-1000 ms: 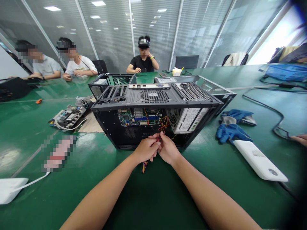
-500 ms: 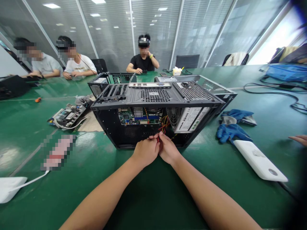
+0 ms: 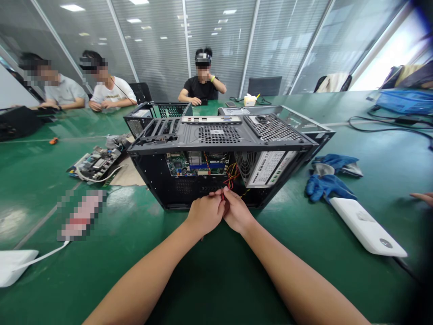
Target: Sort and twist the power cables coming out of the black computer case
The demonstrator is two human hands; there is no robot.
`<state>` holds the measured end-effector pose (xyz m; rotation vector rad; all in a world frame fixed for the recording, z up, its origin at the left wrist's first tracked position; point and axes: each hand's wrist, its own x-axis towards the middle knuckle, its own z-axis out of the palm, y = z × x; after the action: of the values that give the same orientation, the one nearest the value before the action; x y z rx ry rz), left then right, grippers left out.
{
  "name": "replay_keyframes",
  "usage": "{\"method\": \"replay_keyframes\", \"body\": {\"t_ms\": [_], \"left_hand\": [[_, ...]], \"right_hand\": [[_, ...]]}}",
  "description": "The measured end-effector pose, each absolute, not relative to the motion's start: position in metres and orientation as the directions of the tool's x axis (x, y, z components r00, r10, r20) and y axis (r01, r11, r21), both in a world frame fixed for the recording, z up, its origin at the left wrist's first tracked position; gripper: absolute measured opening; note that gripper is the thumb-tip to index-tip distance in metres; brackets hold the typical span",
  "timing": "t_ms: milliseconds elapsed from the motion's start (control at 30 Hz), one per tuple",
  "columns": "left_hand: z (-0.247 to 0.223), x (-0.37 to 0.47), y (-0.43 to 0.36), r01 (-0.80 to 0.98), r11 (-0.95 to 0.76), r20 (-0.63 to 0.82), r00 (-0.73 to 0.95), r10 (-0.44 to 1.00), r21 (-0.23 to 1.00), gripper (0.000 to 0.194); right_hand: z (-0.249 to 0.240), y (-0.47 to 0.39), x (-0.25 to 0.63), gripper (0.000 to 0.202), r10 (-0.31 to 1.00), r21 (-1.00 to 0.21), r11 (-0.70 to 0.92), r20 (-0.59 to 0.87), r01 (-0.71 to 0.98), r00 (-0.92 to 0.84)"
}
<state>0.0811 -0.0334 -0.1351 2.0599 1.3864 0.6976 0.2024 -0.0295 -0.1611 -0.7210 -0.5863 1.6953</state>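
Observation:
Straight ahead a black computer case point(image 3: 213, 148) stands with its open side facing me. Inside it show a motherboard point(image 3: 198, 164) and a labelled power supply point(image 3: 269, 170). Colored power cables point(image 3: 232, 176) run from the power supply down to my hands at the lower front of the opening. My left hand point(image 3: 207, 212) is closed, fingers curled around the cables. Against it, my right hand point(image 3: 237, 211) is also closed, its thumb and fingers pinching the same red strands. The cable ends are hidden by my fingers.
Left lie a loose circuit board point(image 3: 96, 163) on cardboard, a pixelated phone point(image 3: 83, 215) and a white power bank point(image 3: 16, 266). Right are blue gloves point(image 3: 329, 178) and a white device point(image 3: 367, 225). Another person's fingers point(image 3: 422, 197) show at the right edge. Other cases point(image 3: 287, 117) stand behind.
My hands stay at nearly the same spot on the cables, with only slight finger movement. The other person's fingers at the right edge have shifted a little.

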Motion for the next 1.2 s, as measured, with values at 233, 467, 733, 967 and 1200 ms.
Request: {"method": "replay_keyframes", "body": {"t_ms": [233, 467, 733, 967, 1200], "left_hand": [[-0.134, 0.08, -0.032, 0.69, -0.374, 0.157, 0.358, 0.92, 0.619, 0.015], [-0.123, 0.081, -0.029, 0.61, -0.362, 0.122, 0.398, 0.909, 0.705, 0.021], [-0.126, 0.078, -0.026, 0.27, 0.025, -0.164, 0.506, 0.847, 0.962, 0.026], [-0.119, 0.075, -0.024, 0.409, -0.034, -0.183, 0.48, 0.858, 0.912, 0.027], [-0.111, 0.071, -0.02, 0.422, -0.035, -0.216, 0.531, 0.819, 0.906, 0.029]], "right_hand": [[-0.162, -0.028, 0.203, 0.029, 0.978, -0.704, -0.209, -0.162, -0.679, -0.133], [-0.162, -0.022, 0.21, 0.028, 0.99, -0.703, -0.141, -0.096, -0.697, -0.104], [-0.157, -0.021, 0.217, 0.028, 0.986, -0.755, -0.164, -0.123, -0.635, -0.109], [-0.153, -0.017, 0.223, 0.028, 0.993, -0.792, -0.114, -0.085, -0.6, -0.078], [-0.158, -0.014, 0.229, 0.033, 0.999, -0.924, -0.027, -0.043, -0.382, 0.033]]}}
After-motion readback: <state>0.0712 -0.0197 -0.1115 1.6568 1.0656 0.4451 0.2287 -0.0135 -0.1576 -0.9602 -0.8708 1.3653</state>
